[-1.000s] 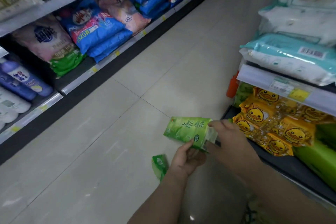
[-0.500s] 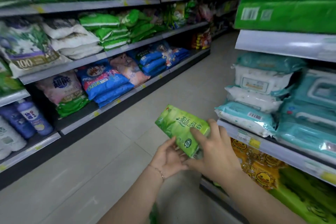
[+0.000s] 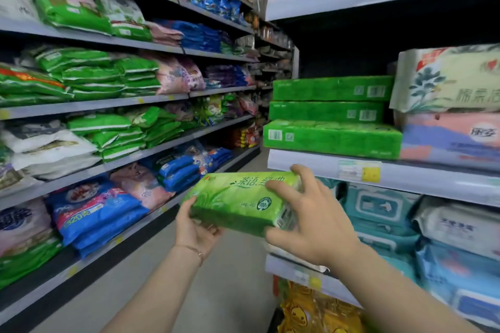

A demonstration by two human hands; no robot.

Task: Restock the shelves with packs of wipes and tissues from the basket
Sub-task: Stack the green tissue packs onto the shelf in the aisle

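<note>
While both hands held one green tissue pack (image 3: 243, 201) in the aisle, it was not yet on any shelf. The left hand (image 3: 194, 230) supported its lower left end from under, fingers closed on it, and the right hand (image 3: 311, 220) gripped its right end, with fingers over the top face. The pack hung just below the shelf edge (image 3: 378, 174), in front of the right shelving. On that shelf lay a green stack (image 3: 332, 116) of similar colour, three packs high, with dark free space above it, so this seemed the likely place. The basket was not visible, so how many packs remained could not be told. At least this one pack was left to place.
</note>
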